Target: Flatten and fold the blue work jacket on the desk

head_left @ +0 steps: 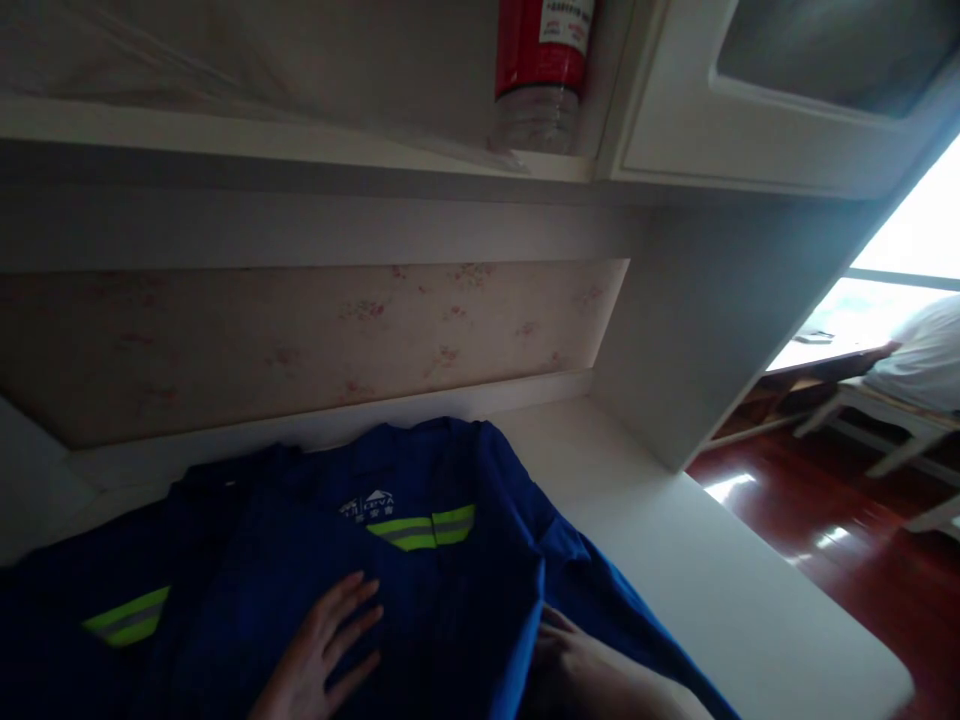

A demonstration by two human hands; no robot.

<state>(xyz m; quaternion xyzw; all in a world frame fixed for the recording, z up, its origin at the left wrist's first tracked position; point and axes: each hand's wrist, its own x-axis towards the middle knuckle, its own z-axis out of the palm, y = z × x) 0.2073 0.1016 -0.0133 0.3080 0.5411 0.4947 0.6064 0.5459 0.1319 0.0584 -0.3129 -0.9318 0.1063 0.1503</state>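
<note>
A dark blue work jacket [450, 590] with yellow-green and grey reflective strips and a white chest logo lies spread on the white counter [637, 480]. My left hand [326, 645] rests over the jacket's front, below the logo, with its fingers spread and nothing in them. On the other side, my right hand [574, 655] is at a raised fold of the jacket beside the sleeve. Its fingers curl in at the fold's edge, and the fingertips are hidden by cloth and shadow. The bottom of the jacket runs out of view.
Above the counter, a white shelf [300, 130] holds a clear container with a red label [544, 70]. A cabinet door [675, 130] is to its right. Beyond the side panel [720, 300] are a red-brown floor [795, 500] and a white stool [892, 420] with someone in white on it.
</note>
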